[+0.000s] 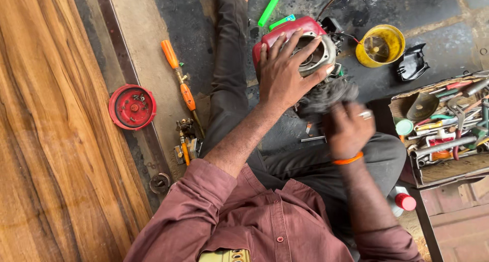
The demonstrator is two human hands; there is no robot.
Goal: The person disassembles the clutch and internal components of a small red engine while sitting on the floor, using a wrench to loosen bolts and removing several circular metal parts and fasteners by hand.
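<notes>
Left hand, fingers spread, presses flat on the red-cased small engine with grey metal housing; right hand, nearer the body, clutches a blurred dark rag just below the engine.

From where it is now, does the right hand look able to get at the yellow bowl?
Probably yes. The right hand, busy with a dark rag, sits just below the engine; the yellow bowl stands on open floor beside it, with nothing lying between them.
</notes>
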